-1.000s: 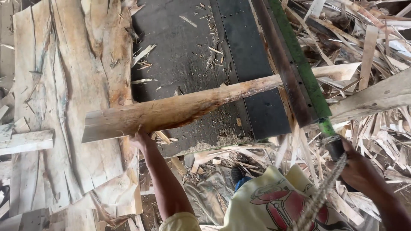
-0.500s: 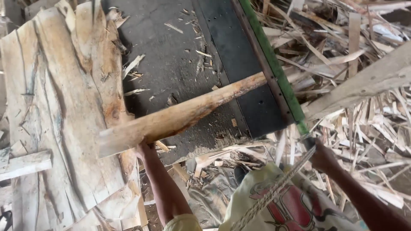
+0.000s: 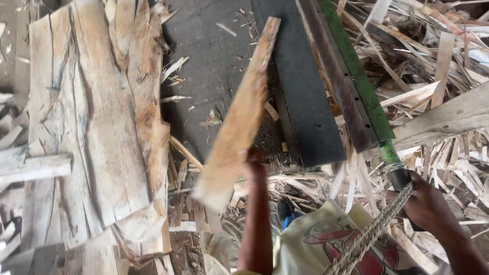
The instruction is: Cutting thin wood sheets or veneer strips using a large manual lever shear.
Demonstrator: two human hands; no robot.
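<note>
The wooden slab (image 3: pixel 238 119) is a long, narrow offcut, pale yellow-tan with a rough sawn face and a squared far end. It is held in the air, tilted, its far end over the dark surface (image 3: pixel 214 66) and its near end over the scrap on the floor.

The left hand (image 3: pixel 253 164) is clenched on the right edge of the slab, close to its near end; the forearm rises from the bottom edge of the view. The grip sits on the lower third of the slab, so most of its length extends beyond the hand toward the far edge of the surface.

The right hand (image 3: pixel 425 201) is closed around the dark handle (image 3: pixel 399 178) at the near end of a green bar (image 3: pixel 356 76). The bar runs diagonally along the right edge of the surface, beside a dark metal rail (image 3: pixel 333 81). A twisted rope (image 3: pixel 369 237) leads from the handle toward the bottom edge.

A wide rough plank (image 3: pixel 97 127) lies along the left edge of the surface. Loose wood strips (image 3: pixel 433 66) are piled beyond the right edge, well apart from the slab
</note>
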